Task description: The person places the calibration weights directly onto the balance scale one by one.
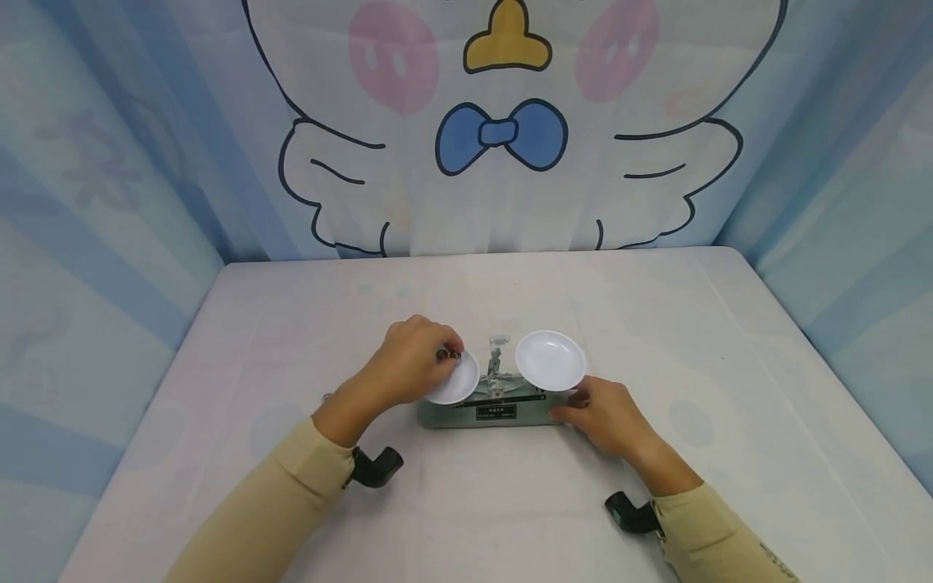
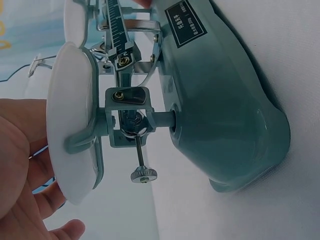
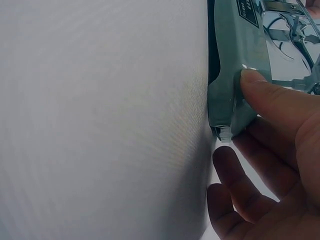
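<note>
My left hand pinches a small weight over the left pan; my right hand, fingers relaxed, steadies the balance base. Next: a gentle set-down on the pan.

Both forearms, in beige sleeves, are being extended toward twelve o'clock, with a black wrist mount being worn on each. The left hand is being held at about eleven o'clock, knuckles up, its fingers being curled with the fingertips drawn together in a pinch. The right hand is being kept lower, at about one o'clock, palm down, its thumb being pressed forward while the other fingers are being left loosely extended.
</note>
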`<state>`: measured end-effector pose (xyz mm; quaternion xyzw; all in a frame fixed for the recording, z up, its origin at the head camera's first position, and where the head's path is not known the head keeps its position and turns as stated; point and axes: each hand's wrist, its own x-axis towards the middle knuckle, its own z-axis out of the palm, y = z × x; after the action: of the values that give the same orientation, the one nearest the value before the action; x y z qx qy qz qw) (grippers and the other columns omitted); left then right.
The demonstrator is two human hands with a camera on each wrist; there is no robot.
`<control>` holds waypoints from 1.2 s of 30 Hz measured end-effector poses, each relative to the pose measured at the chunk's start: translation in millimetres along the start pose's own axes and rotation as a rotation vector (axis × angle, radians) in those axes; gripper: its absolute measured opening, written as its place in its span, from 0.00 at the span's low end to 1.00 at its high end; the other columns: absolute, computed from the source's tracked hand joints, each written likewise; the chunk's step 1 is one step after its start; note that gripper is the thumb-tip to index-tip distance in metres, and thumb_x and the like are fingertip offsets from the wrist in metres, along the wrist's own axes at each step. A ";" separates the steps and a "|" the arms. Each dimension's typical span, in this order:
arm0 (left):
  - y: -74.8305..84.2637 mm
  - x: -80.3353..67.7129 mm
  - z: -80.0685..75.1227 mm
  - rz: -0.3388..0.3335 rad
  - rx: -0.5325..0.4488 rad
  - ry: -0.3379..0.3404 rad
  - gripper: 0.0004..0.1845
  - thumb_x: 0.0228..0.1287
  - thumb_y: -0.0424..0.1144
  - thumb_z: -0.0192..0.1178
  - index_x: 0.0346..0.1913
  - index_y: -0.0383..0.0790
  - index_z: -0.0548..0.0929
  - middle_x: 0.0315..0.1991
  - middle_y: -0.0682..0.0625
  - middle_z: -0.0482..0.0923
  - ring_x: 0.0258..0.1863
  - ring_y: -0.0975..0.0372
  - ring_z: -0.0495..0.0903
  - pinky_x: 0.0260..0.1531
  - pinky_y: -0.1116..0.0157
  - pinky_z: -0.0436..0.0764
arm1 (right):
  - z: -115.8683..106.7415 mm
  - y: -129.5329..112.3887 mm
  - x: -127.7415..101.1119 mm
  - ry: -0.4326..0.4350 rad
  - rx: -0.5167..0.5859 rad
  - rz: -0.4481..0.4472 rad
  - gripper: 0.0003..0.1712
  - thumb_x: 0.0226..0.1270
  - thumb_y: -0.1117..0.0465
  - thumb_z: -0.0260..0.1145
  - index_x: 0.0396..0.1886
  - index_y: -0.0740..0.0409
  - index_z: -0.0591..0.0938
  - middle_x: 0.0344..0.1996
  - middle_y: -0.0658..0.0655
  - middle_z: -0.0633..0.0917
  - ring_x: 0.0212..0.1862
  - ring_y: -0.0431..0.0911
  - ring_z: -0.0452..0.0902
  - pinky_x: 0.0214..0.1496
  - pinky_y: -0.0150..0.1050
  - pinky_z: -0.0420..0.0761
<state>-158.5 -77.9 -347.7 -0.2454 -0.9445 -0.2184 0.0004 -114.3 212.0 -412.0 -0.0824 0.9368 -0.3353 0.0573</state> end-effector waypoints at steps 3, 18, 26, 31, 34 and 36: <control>-0.5 -0.1 0.1 0.011 0.003 0.007 0.06 0.63 0.35 0.67 0.42 0.43 0.89 0.41 0.52 0.86 0.49 0.55 0.78 0.52 0.47 0.72 | 0.2 0.2 -0.1 0.002 0.000 -0.001 0.25 0.58 0.58 0.76 0.52 0.67 0.83 0.43 0.63 0.87 0.47 0.58 0.84 0.47 0.56 0.81; 0.7 -11.9 -16.0 -0.070 -0.042 -0.019 0.11 0.64 0.36 0.68 0.48 0.41 0.87 0.49 0.48 0.84 0.55 0.52 0.76 0.58 0.48 0.72 | 0.5 -1.4 -0.4 -0.003 -0.001 -0.002 0.26 0.58 0.58 0.77 0.53 0.67 0.82 0.43 0.63 0.87 0.47 0.58 0.84 0.47 0.56 0.82; -13.2 -30.0 -30.9 -0.131 -0.033 -0.018 0.14 0.65 0.36 0.68 0.53 0.40 0.84 0.56 0.45 0.80 0.59 0.50 0.74 0.59 0.50 0.75 | -0.1 -1.9 -0.7 -0.004 -0.001 -0.006 0.27 0.58 0.58 0.76 0.53 0.68 0.82 0.44 0.64 0.87 0.48 0.59 0.83 0.48 0.57 0.81; -28.1 -44.7 -36.9 -0.177 -0.025 -0.016 0.14 0.65 0.33 0.67 0.53 0.38 0.84 0.57 0.43 0.80 0.60 0.48 0.73 0.61 0.48 0.73 | 0.1 -1.8 -0.3 -0.007 -0.006 -0.007 0.26 0.58 0.58 0.76 0.52 0.68 0.82 0.43 0.64 0.87 0.47 0.58 0.84 0.48 0.56 0.81; -39.7 -52.6 -37.1 -0.223 -0.021 -0.023 0.14 0.65 0.32 0.66 0.53 0.37 0.84 0.56 0.41 0.80 0.61 0.47 0.73 0.61 0.47 0.72 | -0.4 -1.9 -0.3 -0.005 -0.010 -0.010 0.26 0.57 0.58 0.77 0.52 0.68 0.82 0.43 0.63 0.87 0.47 0.58 0.84 0.47 0.55 0.81; -48.6 -57.6 -35.1 -0.246 -0.026 -0.024 0.13 0.65 0.31 0.66 0.52 0.36 0.84 0.55 0.40 0.80 0.60 0.46 0.73 0.60 0.47 0.72 | -0.9 -2.2 -0.4 -0.003 -0.010 -0.012 0.26 0.57 0.58 0.77 0.52 0.67 0.83 0.43 0.63 0.87 0.47 0.58 0.84 0.47 0.55 0.81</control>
<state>-134.1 -157.2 -342.2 -0.1303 -0.9645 -0.2262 -0.0406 -113.8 211.0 -409.8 -0.0889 0.9379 -0.3306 0.0562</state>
